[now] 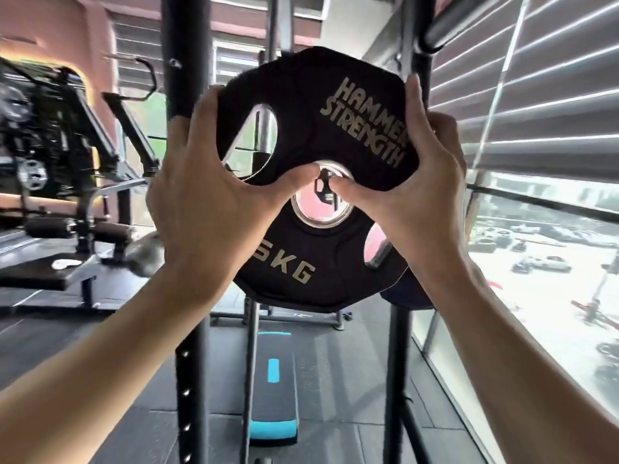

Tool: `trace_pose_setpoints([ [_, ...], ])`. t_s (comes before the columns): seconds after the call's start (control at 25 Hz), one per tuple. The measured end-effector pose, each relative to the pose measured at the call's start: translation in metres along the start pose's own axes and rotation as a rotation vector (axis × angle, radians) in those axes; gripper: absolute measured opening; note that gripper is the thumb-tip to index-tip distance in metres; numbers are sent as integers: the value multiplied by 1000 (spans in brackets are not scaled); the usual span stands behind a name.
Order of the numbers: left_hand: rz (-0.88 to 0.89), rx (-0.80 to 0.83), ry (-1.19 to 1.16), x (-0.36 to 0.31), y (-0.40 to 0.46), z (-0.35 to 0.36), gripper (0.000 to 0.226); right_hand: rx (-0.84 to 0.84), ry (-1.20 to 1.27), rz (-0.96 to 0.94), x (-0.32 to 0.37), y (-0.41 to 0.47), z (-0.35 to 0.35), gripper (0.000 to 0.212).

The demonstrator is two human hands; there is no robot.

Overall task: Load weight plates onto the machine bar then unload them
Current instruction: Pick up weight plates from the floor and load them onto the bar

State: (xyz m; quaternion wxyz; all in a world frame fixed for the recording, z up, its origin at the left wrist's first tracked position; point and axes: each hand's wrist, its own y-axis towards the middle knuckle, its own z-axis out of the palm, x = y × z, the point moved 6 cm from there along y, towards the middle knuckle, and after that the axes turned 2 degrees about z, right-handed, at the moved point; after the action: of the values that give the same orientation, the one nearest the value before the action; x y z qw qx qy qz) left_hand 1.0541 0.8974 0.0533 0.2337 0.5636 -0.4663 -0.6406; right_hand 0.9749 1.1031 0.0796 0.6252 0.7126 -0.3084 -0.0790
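A black weight plate [311, 128] marked "HAMMER STRENGTH" and "5 KG" is held up in front of me, facing the camera. My left hand [207, 202] grips its left edge, thumb reaching to the metal-ringed centre hole [321, 212]. My right hand [415, 192] grips its right edge, thumb also at the centre hole. The steel machine bar [469, 18] shows at the top right, above and behind the plate. A second dark plate edge [408, 293] peeks out behind the lower right of the held plate.
Black rack uprights stand on both sides, the left upright [187, 296] and the right upright [398, 363]. A black and blue step bench [274, 396] lies on the floor below. Another gym machine [60, 155] stands at the left. Windows with blinds [542, 95] run along the right.
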Motion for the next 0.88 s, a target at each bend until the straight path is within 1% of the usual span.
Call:
trace_pose_setpoints([
  [0.12,-20,-31,79,33,4,-28,103,57,74,4,21,-8,41,117],
  [0.4,-116,-63,240,105,-8,-80,102,209,132,-37,66,-40,121,118],
  [0.6,-152,-67,217,145,-15,-95,97,285,122,-50,83,-60,157,118],
  [0.72,-167,-52,233,160,-22,-93,98,327,122,-34,81,-68,168,119],
  [0.88,-157,-37,209,166,-27,-78,98,368,204,3,65,-74,166,109],
])
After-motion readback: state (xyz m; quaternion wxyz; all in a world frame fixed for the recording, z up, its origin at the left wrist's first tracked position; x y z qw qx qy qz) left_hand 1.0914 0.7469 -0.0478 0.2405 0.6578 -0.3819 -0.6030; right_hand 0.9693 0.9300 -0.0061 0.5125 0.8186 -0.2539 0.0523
